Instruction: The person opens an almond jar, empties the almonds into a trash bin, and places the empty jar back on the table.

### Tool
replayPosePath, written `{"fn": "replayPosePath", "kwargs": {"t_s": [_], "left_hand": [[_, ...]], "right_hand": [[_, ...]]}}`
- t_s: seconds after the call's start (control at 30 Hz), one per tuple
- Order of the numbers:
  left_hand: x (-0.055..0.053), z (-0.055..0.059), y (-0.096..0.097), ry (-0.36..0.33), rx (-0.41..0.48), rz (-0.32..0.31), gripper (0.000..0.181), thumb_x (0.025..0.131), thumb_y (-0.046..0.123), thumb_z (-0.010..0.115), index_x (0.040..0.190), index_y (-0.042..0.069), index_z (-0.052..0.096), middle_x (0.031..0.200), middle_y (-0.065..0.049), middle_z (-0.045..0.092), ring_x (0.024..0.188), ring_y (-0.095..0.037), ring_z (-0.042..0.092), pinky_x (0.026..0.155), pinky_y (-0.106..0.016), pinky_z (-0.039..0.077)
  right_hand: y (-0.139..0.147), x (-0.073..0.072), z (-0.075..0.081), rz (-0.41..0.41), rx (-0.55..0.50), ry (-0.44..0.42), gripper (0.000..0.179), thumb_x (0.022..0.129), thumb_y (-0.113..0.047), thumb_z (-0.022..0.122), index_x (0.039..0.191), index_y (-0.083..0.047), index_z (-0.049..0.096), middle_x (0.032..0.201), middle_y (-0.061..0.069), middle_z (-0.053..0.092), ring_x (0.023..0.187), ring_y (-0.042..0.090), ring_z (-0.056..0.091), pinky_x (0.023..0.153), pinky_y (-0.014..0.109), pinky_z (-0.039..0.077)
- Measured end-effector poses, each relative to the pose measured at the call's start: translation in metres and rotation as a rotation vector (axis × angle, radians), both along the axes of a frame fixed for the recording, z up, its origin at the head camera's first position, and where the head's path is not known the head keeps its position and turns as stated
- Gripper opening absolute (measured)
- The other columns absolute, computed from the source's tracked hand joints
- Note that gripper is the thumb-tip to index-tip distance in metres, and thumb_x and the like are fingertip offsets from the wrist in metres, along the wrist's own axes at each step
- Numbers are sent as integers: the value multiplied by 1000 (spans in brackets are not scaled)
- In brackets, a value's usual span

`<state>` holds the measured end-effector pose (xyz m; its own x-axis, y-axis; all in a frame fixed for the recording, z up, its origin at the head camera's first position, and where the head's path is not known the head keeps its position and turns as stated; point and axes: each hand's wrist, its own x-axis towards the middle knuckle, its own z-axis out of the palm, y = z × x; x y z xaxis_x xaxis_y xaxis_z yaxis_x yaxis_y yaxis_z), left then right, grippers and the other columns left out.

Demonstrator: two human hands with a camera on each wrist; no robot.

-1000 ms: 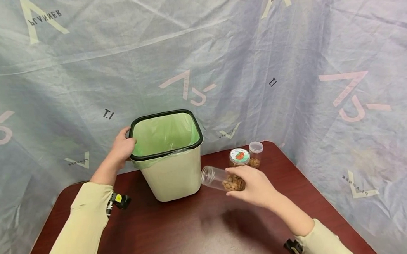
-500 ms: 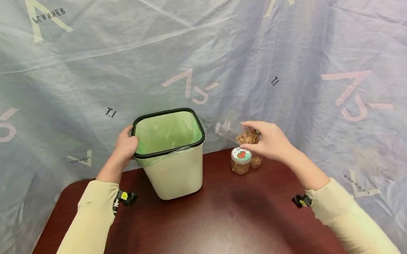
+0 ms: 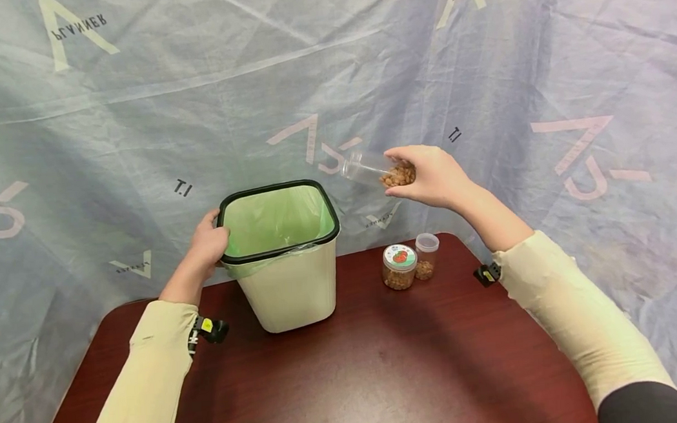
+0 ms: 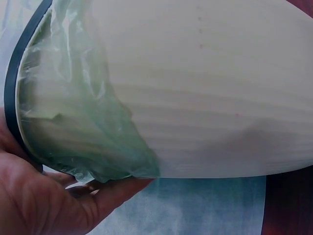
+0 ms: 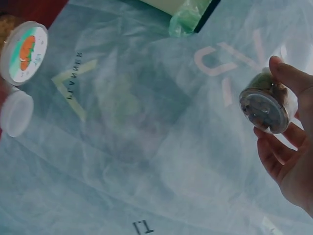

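A cream trash bin [image 3: 291, 292] with a black rim and green liner bag stands on the table. At its left side my left hand [image 3: 208, 244] grips the rim, thumb over the edge. In the left wrist view that hand's fingers [image 4: 117, 194] lie against the bag and the outer wall. My right hand [image 3: 434, 174] holds a clear plastic jar [image 3: 365, 168] in the air, right of the bin and above rim height. The jar lies tilted, its threaded mouth toward the bin. Brown nut-like pieces [image 3: 398, 175] sit in its base end. The right wrist view shows the jar's bottom [image 5: 265, 111].
On the dark red table [image 3: 371, 371], right of the bin, stand a round jar [image 3: 399, 271] with a tomato-picture lid and a narrower white-capped jar [image 3: 425, 258]; both contain brown pieces. A printed grey cloth [image 3: 250, 100] hangs close behind and around the table.
My right hand has lifted the clear jar from low beside the bin, up past the two standing jars, to above rim height. My left hand keeps its grip on the bin.
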<state>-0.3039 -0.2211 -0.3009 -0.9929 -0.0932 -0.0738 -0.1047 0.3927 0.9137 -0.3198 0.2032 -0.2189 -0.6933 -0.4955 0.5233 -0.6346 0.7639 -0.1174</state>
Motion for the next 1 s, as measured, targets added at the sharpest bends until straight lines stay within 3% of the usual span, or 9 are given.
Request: {"fn": "replayPosePath", "kwargs": {"t_s": [0.2,0.3,0.7,1.0], "left_hand": [[-4,0,1,13,-16,-17,64,100,11,28,158,18,2,155,-24,16,50,-10,37,55,-38,48],[-5,-2,1,7,-8,-14,64,100,11,28,158,18,2,153,-24,19,50,-10,38,55,-38,48],[-10,-6,1,-18,0,-11,67,97,8,26,158,20,-1,149,-23,27,44,-9,30,51,-36,43],[-9,-5,-2,-26,-12,-29,68,98,9,27,157,22,-4,152,-24,20,47,-9,31,55,-38,45]], "right_hand": [[-14,-12,21,3,74,4,66,77,-35,83,133,-10,58,126,9,62,115,29,56,94,47,43],[-22,-16,28,3,115,3,66,78,-35,82,134,-11,57,127,9,61,116,29,55,94,48,43],[-49,-28,48,4,264,24,65,77,-35,82,133,-13,57,126,9,61,119,28,53,90,50,44],[-70,-32,50,43,345,33,63,77,-32,82,132,-11,58,112,6,63,107,26,56,85,47,46]]}}
